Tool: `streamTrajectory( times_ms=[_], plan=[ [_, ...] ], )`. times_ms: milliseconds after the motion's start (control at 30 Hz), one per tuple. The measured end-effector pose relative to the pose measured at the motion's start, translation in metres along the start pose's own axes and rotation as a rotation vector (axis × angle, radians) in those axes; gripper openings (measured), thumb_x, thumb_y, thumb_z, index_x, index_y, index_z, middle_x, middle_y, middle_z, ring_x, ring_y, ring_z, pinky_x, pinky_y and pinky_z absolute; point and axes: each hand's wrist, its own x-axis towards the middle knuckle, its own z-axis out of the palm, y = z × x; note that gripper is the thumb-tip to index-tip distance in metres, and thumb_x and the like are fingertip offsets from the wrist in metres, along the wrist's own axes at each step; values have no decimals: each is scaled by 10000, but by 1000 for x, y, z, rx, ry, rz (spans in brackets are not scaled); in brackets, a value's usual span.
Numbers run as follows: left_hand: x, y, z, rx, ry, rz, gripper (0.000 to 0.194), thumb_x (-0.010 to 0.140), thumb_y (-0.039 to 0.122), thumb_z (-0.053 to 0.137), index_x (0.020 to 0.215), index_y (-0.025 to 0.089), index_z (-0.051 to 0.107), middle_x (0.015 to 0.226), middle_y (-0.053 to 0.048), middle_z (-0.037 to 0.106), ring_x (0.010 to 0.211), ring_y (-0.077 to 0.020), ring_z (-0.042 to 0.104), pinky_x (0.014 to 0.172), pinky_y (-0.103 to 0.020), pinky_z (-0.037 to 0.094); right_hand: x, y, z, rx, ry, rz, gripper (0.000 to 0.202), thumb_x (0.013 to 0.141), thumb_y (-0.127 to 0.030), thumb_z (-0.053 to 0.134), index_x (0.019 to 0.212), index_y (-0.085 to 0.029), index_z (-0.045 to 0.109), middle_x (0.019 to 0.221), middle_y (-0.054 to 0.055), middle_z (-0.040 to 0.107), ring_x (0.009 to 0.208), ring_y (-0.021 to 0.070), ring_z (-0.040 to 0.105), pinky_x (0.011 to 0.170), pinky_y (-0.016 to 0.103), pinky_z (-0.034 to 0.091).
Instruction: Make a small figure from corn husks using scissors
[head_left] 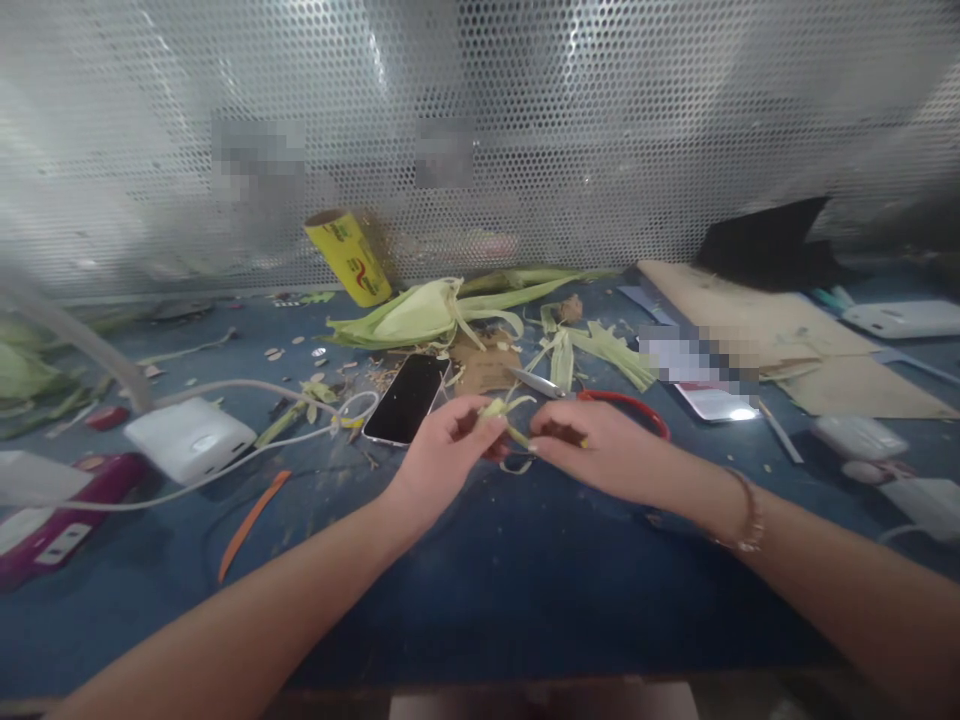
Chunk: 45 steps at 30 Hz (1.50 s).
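Observation:
Between its thumb and fingers my left hand [454, 445] holds a small bundle of pale green husk [496, 408], with thin strips curling out of its top. My right hand [589, 445] is closed at the bundle's lower right, its fingertips pinched together; whatever they grip is too small to make out. Just behind the right hand lie scissors with steel blades [536, 382] and a red handle [630, 402]. A black-screened phone [409, 400] lies beyond my left hand. Cut husk pieces [562, 355] and a larger husk [424, 315] are farther back.
A yellow tube [349, 257] leans near the perforated metal screen [525, 130]. At the left are a white charger [190, 440], cables, a purple power strip [82, 515] and an orange strip [253, 525]. Cardboard [757, 310] and a second phone [716, 402] lie at the right.

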Motion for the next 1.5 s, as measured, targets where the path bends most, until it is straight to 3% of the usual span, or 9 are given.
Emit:
streamTrajectory(
  times_ms=[100, 167, 333, 700, 833, 1033, 1267, 1367, 1500],
  plan=[
    [1, 0, -1, -87, 33, 15, 165, 699, 292, 666, 763, 163, 587, 670, 15, 599, 616, -110, 579, 675, -274, 479, -1, 20, -20, -463, 141, 55, 196, 837, -288, 414, 705, -179, 509, 724, 59, 562, 685, 183, 526, 616, 318, 374],
    [1, 0, -2, -122, 45, 18, 153, 691, 276, 672, 740, 170, 572, 721, 20, 603, 634, -107, 593, 698, -274, 475, -1, 39, -31, -626, 93, 150, 61, 748, -223, 475, 708, -179, 486, 737, 73, 548, 674, 199, 517, 590, 323, 359],
    [0, 2, -2, -159, 41, -3, 106, 690, 206, 654, 707, 161, 558, 786, 17, 604, 649, -95, 599, 720, -268, 469, -1, 63, -36, -616, -91, 257, 39, 706, -206, 459, 677, -194, 436, 695, 58, 543, 572, 166, 493, 522, 299, 342],
    [-2, 3, -3, -304, -43, -42, 88, 691, 90, 610, 743, 145, 564, 890, -13, 610, 627, -63, 519, 712, -253, 437, 6, 56, -22, -627, -75, 361, 200, 670, -339, 533, 763, -169, 482, 699, 89, 612, 548, 173, 523, 466, 279, 329],
    [-1, 4, -2, -413, -19, -54, 47, 719, 164, 602, 694, 125, 606, 776, -22, 597, 589, -55, 444, 620, -215, 409, 7, 54, -23, -580, -60, 412, 200, 679, -355, 528, 755, -172, 497, 661, 73, 614, 520, 163, 523, 467, 281, 326],
    [0, 5, -3, -422, 20, -52, 125, 752, 223, 605, 653, 156, 569, 710, 2, 598, 636, -78, 516, 646, -225, 420, 6, 59, -36, -490, 23, 399, 233, 715, -392, 515, 814, -182, 530, 709, 78, 618, 563, 192, 555, 484, 300, 358],
    [5, 1, -9, -272, 207, 165, 33, 757, 203, 587, 736, 187, 569, 656, 16, 633, 601, -94, 549, 594, -232, 422, 10, 58, -47, -197, -149, 328, 204, 723, -295, 490, 857, -190, 603, 892, 65, 661, 809, 228, 613, 684, 343, 446],
    [5, 1, -9, -302, 229, 175, 37, 753, 204, 588, 736, 194, 557, 658, 22, 626, 622, -101, 559, 576, -226, 419, 13, 56, -47, 14, -169, 293, 235, 714, -327, 529, 885, -186, 606, 940, 74, 664, 854, 225, 620, 740, 344, 462],
    [4, 4, -8, -338, 216, 87, 101, 755, 221, 582, 694, 176, 516, 614, 15, 608, 577, -91, 535, 551, -217, 415, 16, 59, -44, 235, 1, 292, 313, 698, -434, 581, 890, -189, 546, 775, 39, 632, 614, 153, 587, 546, 281, 458]
  ],
)
